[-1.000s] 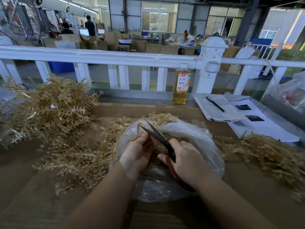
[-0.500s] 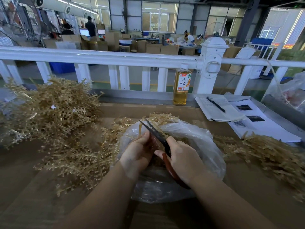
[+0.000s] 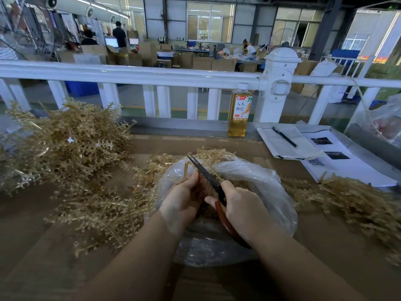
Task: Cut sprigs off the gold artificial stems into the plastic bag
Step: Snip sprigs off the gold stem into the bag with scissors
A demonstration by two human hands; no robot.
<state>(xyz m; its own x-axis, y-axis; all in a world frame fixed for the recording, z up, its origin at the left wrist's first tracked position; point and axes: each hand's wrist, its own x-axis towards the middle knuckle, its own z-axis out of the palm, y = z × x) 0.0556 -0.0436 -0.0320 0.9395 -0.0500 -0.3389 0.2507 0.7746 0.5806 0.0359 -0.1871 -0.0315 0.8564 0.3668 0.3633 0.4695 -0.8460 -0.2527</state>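
Over the bag (image 3: 256, 183) at the worktop's near centre, the left hand (image 3: 184, 200) pinches a gold stem (image 3: 186, 168); the right hand (image 3: 243, 209) grips scissors (image 3: 208, 174). Cutting close over the opening should drop sprigs inside.

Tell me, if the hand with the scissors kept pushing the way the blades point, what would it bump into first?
Probably the gold stem that the left hand pinches: the scissors in the right hand aim up-left, right beside it. Depth is hard to judge.
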